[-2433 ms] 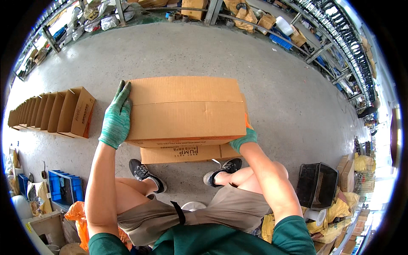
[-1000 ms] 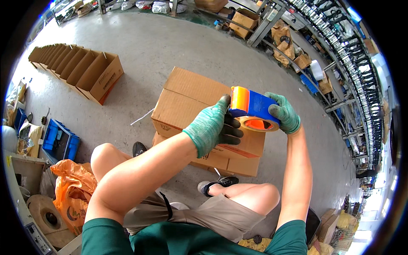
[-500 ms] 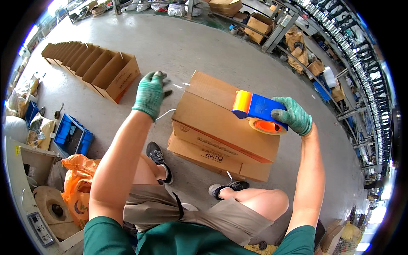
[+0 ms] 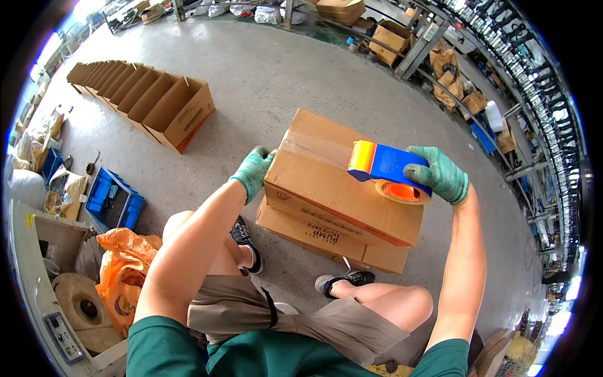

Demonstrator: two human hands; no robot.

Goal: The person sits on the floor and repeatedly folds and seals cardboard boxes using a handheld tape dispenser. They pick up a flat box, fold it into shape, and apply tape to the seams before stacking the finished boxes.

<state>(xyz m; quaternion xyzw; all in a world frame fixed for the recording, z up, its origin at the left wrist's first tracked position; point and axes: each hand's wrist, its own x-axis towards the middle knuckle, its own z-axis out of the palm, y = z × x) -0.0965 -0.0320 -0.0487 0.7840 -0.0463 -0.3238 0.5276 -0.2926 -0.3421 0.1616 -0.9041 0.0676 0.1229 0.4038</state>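
A closed brown cardboard box (image 4: pixel 336 166) lies in front of me on top of another carton (image 4: pixel 301 234). Clear tape runs along the upper box's top seam. My right hand (image 4: pixel 443 174), in a green glove, grips a blue tape dispenser (image 4: pixel 392 164) with a yellow-orange head and an orange-cored roll of tape (image 4: pixel 403 192). The dispenser is over the right part of the box top. At the box's left end is my gloved left hand (image 4: pixel 252 173), its fingers against the upper edge and nothing seen in its grasp; some fingers are partly hidden.
A row of open cardboard boxes (image 4: pixel 182 116) stands on the floor at far left. Nearer left are a blue crate (image 4: pixel 114 200), an orange plastic bag (image 4: pixel 125 264) and a grey cabinet (image 4: pixel 31 283). Metal racking (image 4: pixel 427 47) lines the right side. My feet flank the lower carton's near side.
My left hand has come down and right, from the air beyond the box to its left end. The right hand keeps its grip on the tape dispenser, almost in place.
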